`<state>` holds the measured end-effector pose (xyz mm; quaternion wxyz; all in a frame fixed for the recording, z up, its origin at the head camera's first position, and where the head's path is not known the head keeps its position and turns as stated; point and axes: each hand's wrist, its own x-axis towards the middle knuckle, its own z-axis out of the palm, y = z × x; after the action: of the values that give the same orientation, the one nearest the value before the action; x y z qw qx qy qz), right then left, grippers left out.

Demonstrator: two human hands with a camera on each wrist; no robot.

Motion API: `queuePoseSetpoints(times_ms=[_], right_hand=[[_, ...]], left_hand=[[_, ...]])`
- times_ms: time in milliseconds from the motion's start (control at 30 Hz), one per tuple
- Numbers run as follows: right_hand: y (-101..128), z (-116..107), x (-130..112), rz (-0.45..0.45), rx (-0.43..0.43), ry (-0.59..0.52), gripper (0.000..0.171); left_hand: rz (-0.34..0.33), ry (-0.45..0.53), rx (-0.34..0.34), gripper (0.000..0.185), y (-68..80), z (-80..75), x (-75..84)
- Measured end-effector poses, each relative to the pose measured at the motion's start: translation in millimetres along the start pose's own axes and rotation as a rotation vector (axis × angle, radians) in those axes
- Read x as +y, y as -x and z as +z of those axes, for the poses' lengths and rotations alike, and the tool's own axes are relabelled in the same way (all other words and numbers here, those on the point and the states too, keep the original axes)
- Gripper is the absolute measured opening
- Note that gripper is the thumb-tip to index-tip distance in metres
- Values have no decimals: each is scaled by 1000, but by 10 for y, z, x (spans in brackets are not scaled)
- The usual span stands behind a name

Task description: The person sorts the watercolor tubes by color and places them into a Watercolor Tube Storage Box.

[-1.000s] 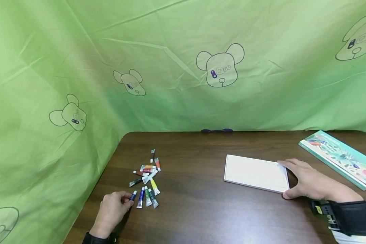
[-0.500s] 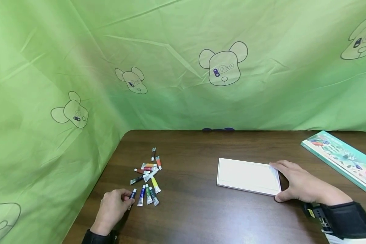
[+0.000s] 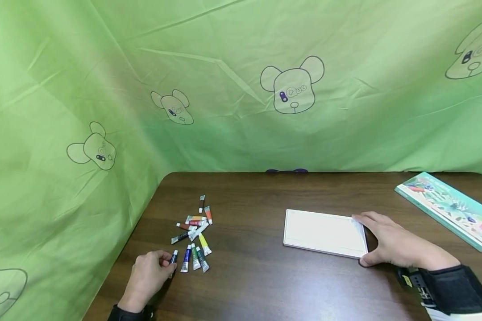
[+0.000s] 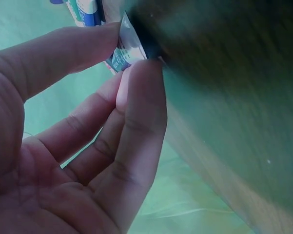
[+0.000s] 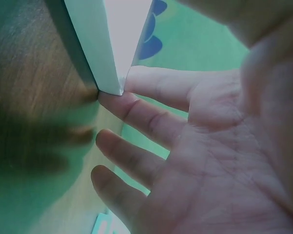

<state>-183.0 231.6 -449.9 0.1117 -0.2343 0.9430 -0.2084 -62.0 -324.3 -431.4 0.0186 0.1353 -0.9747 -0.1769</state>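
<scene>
The left hand (image 3: 146,276) rests at the near-left corner of the dark brown wooden table (image 3: 265,285). Its fingers are curled, and the thumb and fingertips (image 4: 141,83) pinch the crimped end of a small dark blue paint tube with a white cap (image 3: 173,257) — the tube lies on the table surface. Just to its right lie 3 more small tubes, side by side: blue (image 3: 185,258), green (image 3: 195,257) and dark green (image 3: 202,259). Behind them lies a loose cluster of small paint tubes in yellow, black, white, red and orange (image 3: 196,223).

At centre-right a flat white rectangular box (image 3: 323,232) lies on the table. The right hand (image 3: 393,245) rests against the box's right end with its fingers extended and spread — the fingertips (image 5: 136,80) touch the far right corner and the thumb touches the near right corner, nothing being clasped. At the far right edge lies a flat turquoise printed rectangular box (image 3: 450,208), well apart from the hand.
</scene>
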Motion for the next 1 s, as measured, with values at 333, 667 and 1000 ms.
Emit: queuePoseSetpoints(times_ms=[333, 667, 1000], right_hand=[[-6, 60, -138, -38, 14, -22, 108], [-21, 130, -273, -67, 36, 0, 108], [-33, 157, -388, -89, 39, 11, 107]], left_hand=[[-45, -4, -38, 15, 6, -15, -6], [-42, -2, -41, 16, 8, -19, 0], [-21, -8, -24, 13, 13, -21, -18]])
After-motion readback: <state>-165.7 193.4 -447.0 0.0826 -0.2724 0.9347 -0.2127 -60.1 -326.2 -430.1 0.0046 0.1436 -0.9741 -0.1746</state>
